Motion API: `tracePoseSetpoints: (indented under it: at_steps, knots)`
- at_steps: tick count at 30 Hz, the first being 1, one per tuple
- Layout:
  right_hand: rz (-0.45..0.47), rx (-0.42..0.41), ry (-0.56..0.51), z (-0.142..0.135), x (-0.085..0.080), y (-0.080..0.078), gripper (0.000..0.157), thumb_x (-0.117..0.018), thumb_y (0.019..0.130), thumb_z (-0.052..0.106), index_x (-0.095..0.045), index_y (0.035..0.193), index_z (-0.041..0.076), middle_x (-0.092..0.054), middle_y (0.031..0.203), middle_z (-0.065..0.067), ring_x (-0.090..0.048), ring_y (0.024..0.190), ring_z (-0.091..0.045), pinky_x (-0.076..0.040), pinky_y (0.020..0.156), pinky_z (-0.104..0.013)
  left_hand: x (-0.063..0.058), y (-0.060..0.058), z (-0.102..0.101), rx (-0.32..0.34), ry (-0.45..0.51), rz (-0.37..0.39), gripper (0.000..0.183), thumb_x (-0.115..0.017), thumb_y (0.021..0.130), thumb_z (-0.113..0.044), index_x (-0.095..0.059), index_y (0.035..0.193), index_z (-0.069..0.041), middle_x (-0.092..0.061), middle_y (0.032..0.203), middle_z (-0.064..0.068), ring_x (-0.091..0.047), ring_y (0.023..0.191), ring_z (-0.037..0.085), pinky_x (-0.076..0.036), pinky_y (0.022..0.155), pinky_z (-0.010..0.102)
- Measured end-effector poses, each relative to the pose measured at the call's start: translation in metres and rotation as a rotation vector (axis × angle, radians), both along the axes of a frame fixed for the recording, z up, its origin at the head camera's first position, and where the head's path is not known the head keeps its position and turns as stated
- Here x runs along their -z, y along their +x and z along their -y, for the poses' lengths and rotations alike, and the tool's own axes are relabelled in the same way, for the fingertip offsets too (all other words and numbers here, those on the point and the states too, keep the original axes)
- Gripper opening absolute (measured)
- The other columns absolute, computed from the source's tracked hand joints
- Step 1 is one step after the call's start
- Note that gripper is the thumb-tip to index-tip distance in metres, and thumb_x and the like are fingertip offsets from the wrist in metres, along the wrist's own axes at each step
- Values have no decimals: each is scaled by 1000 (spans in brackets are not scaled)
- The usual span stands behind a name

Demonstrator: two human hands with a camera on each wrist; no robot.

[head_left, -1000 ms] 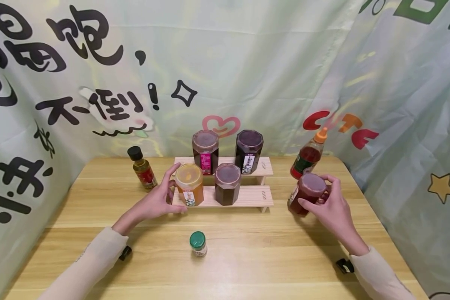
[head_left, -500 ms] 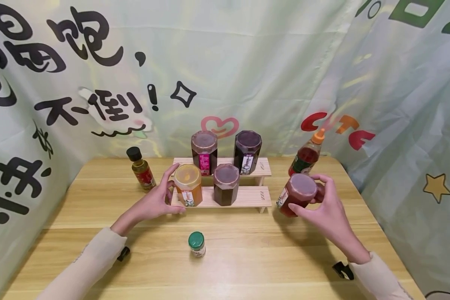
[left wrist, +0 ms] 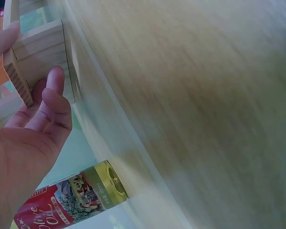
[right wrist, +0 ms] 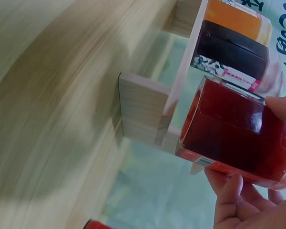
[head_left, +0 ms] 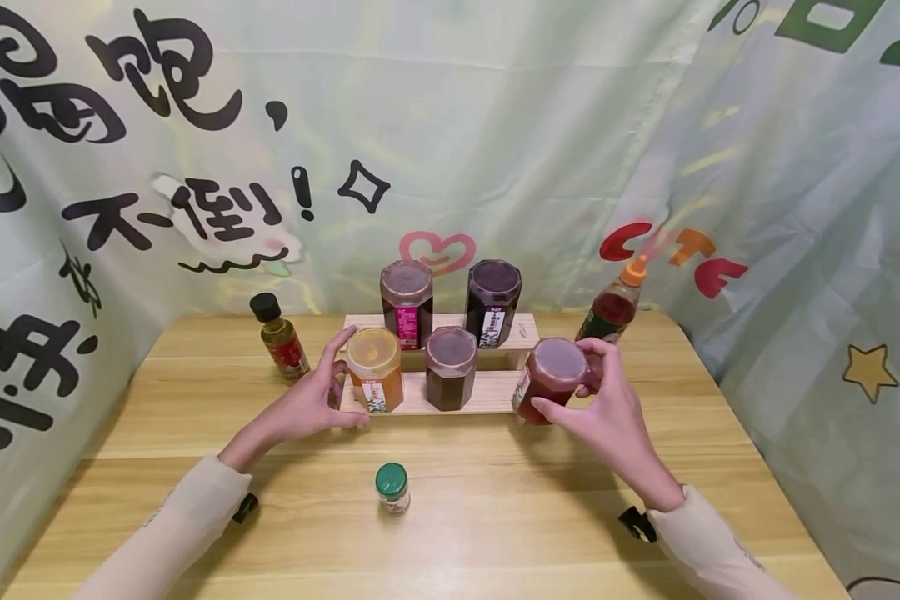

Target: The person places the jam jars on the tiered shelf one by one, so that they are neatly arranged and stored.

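My right hand [head_left: 607,408] holds a jar of dark red jam [head_left: 546,398], thumb in front and fingers behind. The jar is tilted over the right end of the two-tier wooden rack's lower shelf [head_left: 492,392]; whether it touches the shelf I cannot tell. In the right wrist view the red jar [right wrist: 233,131] is close beside the rack's end board [right wrist: 145,107]. With thumb and curled fingers, my left hand [head_left: 307,404] grips the rack's left end [left wrist: 43,52], next to an orange jar [head_left: 376,375]. A dark jar [head_left: 451,371] stands right of the orange one.
Two dark jars [head_left: 407,308] [head_left: 493,304] stand on the upper shelf. An olive oil bottle [head_left: 281,342] is left of the rack, and a red sauce bottle [head_left: 613,308] is behind my right hand. A small green-capped shaker [head_left: 393,487] stands in front on the table [head_left: 495,517].
My right hand has carried the red jam jar leftward from the table's right side to the right end of the lower shelf. The left hand has stayed at the rack's left end.
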State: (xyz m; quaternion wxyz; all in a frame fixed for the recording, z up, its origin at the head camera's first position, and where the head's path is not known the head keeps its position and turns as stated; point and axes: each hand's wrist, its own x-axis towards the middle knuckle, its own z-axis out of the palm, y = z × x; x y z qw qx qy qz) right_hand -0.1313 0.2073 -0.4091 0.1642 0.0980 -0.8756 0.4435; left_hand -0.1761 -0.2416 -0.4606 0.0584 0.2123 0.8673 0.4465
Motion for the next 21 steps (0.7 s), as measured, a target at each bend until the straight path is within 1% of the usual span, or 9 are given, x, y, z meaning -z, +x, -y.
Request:
tracePoseSetpoints:
  at_steps: [3,9,14,16,21]
  knots:
    - [2,7,4,6,2,-3,96,-104,74,14,-43,146,7,-73,123,-13,-65,101,-21,-50,78,-24,-1,-1,0,5,-4,0,139,-102,81,-27,1,174,-41,-70,133,12,-62,77,25,-52,63,35]
    - [27,40,30,17,4,-9,98,-104,73,20,-43,148,11,-73,115,-12,-64,92,-25,-49,76,-31,-1,0,-1,13,-4,-16,140,-101,80,-25,1,175,-37,-71,130,12,-61,75,24,-52,62,35]
    - [43,57,26,23,7,-13,99,-105,74,24,-42,150,13,-72,115,-14,-64,91,-26,-50,77,-36,0,0,-1,13,-5,-13,140,-102,80,-25,2,175,-39,-71,130,10,-62,76,25,-53,63,35]
    - [45,53,26,25,8,-15,100,-104,76,25,-41,151,14,-71,116,-14,-65,91,-26,-50,77,-37,0,0,0,10,-5,-8,141,-102,80,-25,2,174,-40,-71,131,10,-62,77,25,-53,64,35]
    - [47,13,44,26,8,-20,103,-104,77,25,-36,154,14,-67,121,-15,-67,94,-28,-54,79,-42,0,1,1,9,-9,-10,141,-102,80,-26,2,174,-39,-71,133,12,-63,76,23,-54,65,36]
